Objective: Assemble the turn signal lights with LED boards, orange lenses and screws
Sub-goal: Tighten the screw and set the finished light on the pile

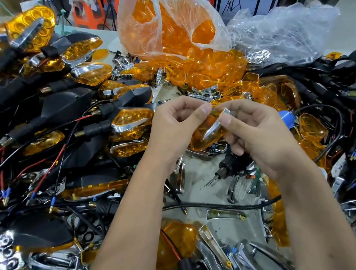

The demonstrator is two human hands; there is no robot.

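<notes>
Both my forearms are reaching up over the cluttered table (196, 185), my left hand (174, 122) and right hand (253, 134) pinching an orange lens (205, 135) with a chrome strip (213, 127) between them, thumbs meeting at its top, above an electric screwdriver (223, 169).

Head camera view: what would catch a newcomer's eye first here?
Both hands, left hand and right hand, pinch one orange lens with a chrome trim strip at centre. Behind them a clear plastic bag spills orange lenses; finished turn signal lights pile up at left.
</notes>
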